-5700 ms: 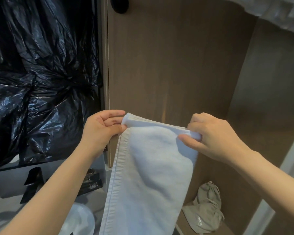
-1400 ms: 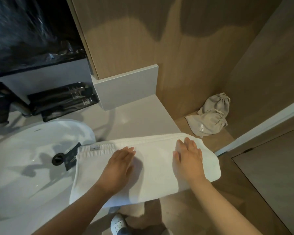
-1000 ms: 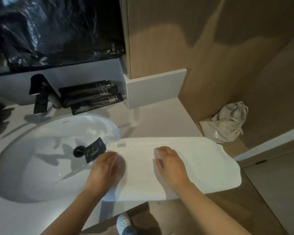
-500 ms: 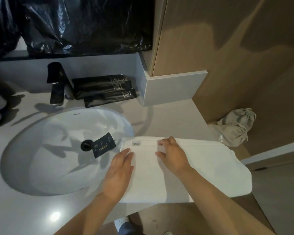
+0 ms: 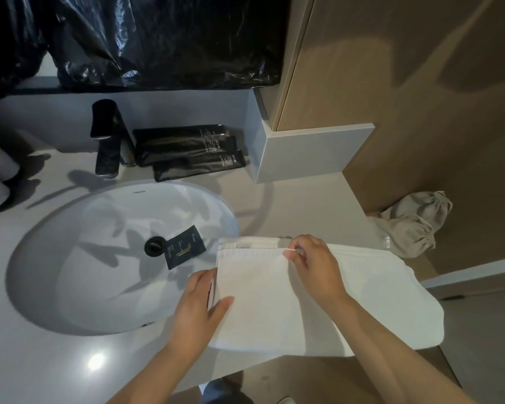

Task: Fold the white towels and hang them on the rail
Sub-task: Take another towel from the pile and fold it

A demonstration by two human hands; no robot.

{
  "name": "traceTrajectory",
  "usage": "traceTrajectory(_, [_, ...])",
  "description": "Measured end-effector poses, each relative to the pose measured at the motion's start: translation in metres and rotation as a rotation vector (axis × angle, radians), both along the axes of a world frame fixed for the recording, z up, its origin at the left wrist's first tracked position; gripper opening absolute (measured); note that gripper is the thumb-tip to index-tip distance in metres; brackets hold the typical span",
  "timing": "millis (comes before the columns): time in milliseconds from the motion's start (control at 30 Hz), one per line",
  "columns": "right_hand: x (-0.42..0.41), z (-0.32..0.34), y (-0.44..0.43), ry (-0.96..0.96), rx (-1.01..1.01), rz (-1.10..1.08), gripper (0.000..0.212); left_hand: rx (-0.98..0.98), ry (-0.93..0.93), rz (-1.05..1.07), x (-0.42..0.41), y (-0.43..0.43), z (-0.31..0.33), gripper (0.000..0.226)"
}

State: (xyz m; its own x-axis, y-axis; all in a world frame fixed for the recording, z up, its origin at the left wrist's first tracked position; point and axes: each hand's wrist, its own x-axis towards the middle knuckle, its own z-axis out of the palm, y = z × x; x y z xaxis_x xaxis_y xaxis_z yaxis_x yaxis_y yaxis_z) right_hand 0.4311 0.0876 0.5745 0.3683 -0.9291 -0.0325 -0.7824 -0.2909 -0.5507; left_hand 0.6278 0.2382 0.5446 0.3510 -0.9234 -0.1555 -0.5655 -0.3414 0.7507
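Note:
A folded white towel [image 5: 362, 298] lies flat on the grey counter [image 5: 298, 208], its right end hanging past the counter's edge. My left hand [image 5: 199, 310] grips the towel's left edge, thumb on top and fingers tucked beneath it. My right hand [image 5: 312, 263] pinches the towel's far edge near its middle, fingers curled. No rail is in view.
A white oval sink [image 5: 70, 272] sits left of the towel with a small black sachet [image 5: 184, 250] by the drain. A black tap [image 5: 108, 141] and black tubes [image 5: 187, 150] stand behind. A beige cloth bag [image 5: 414, 225] lies on the wooden shelf at right. Black plastic sheeting [image 5: 158, 39] hangs above.
The towel went from hanging between both hands to lying on the counter. Both hands slid left along it; the left now grips the left edge and the right pinches the far edge.

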Motion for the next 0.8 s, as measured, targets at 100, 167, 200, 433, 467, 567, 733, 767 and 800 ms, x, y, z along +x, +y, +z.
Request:
traceTrajectory(100, [0.007,-0.010,-0.003,0.017,0.005,-0.057,0.008,0.020,-0.006,0.010,-0.001,-0.001,0.000,0.055])
traceTrajectory(167, [0.013,-0.018,-0.002,0.058,-0.001,-0.087,0.004,0.002,-0.020,0.027,-0.002,0.000,0.002,0.050])
traceTrajectory(200, [0.016,-0.022,-0.002,0.071,-0.007,-0.103,0.003,-0.024,-0.021,0.042,-0.002,0.000,0.002,0.044])
traceTrajectory(433, [0.017,-0.032,-0.015,0.136,0.010,-0.104,0.011,0.045,-0.030,0.023,-0.003,0.008,0.006,0.039])
traceTrajectory(467, [0.016,-0.032,-0.015,0.136,0.016,-0.098,0.011,0.056,-0.031,0.012,-0.002,0.008,0.006,0.046])
traceTrajectory(567, [0.016,-0.033,-0.014,0.125,0.005,-0.088,0.009,0.064,0.009,0.028,0.002,0.008,0.007,0.053])
traceTrajectory(733, [0.019,-0.041,-0.010,0.244,-0.203,-0.031,0.006,0.083,-0.026,0.091,-0.003,0.006,0.011,0.058])
traceTrajectory(767, [0.019,-0.043,-0.011,0.260,-0.254,-0.025,0.006,0.076,-0.028,0.084,-0.004,0.006,0.011,0.058])
traceTrajectory(800, [0.019,-0.044,-0.013,0.273,-0.305,-0.019,0.007,0.069,-0.032,0.071,-0.003,0.007,0.010,0.058])
